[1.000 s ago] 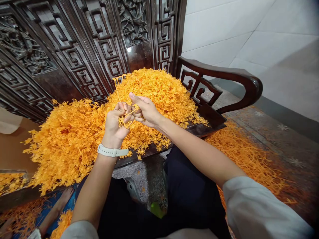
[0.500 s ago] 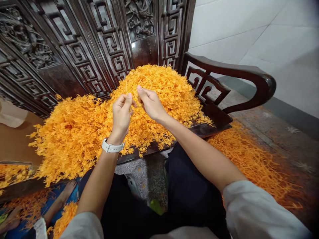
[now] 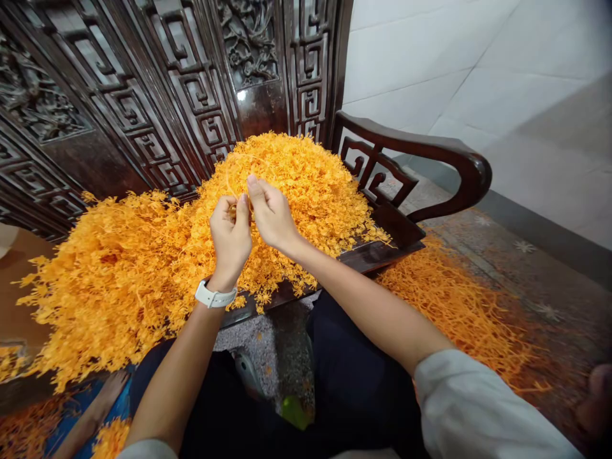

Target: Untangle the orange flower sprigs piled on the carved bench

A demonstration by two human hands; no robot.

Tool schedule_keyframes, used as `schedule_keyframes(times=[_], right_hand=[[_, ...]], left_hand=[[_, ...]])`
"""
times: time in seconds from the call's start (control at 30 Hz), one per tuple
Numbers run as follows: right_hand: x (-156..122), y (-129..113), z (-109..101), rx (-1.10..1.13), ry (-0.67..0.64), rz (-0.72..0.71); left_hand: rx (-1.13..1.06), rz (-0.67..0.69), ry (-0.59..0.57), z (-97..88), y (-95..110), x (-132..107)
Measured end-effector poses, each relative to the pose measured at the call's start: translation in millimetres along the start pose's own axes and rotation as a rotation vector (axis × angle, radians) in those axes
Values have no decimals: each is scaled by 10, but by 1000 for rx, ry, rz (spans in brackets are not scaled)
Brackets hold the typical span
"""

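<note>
My left hand (image 3: 231,237), with a pale watch (image 3: 215,295) on its wrist, is closed in a pinch in front of the taller heap. My right hand (image 3: 273,215) is pinched close beside it, the two thumbs almost meeting. From between the fingers a thin orange strand (image 3: 227,180) curves upward in a loop; its ends are hidden by the fingers. Just behind and below both hands lies a big heap of orange plastic-looking flower sprigs (image 3: 306,185). It spreads left into a second, looser heap (image 3: 119,274).
The heaps rest on a dark carved wooden bench (image 3: 377,252) with a latticed back (image 3: 261,115) and a curved armrest (image 3: 459,150) at right. Orange stems (image 3: 449,306) litter the floor. Another person's bare leg (image 3: 95,408) shows at lower left.
My hands have come closer together, thumb to thumb, with the strand still looping above them. The whole view has shifted, so the bench sits further left.
</note>
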State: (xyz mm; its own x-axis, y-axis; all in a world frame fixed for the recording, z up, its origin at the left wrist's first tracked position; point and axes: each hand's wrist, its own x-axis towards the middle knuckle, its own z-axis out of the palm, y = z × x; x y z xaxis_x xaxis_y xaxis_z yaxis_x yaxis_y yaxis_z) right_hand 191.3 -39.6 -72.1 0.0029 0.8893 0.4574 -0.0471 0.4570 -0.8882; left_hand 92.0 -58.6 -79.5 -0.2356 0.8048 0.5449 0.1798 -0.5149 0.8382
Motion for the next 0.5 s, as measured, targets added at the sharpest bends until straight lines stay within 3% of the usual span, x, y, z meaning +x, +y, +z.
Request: schedule_keyframes(times=[0.13, 0.23, 0.5], right_hand=[[-42, -13, 39, 14, 8, 38], [4, 49, 57, 101, -28, 90], [55, -68, 64, 504, -210, 480]], left_hand=[[35, 0, 46, -5, 69, -22], [-64, -86, 3, -21, 59, -19], [-376, -372, -76, -83, 161, 50]])
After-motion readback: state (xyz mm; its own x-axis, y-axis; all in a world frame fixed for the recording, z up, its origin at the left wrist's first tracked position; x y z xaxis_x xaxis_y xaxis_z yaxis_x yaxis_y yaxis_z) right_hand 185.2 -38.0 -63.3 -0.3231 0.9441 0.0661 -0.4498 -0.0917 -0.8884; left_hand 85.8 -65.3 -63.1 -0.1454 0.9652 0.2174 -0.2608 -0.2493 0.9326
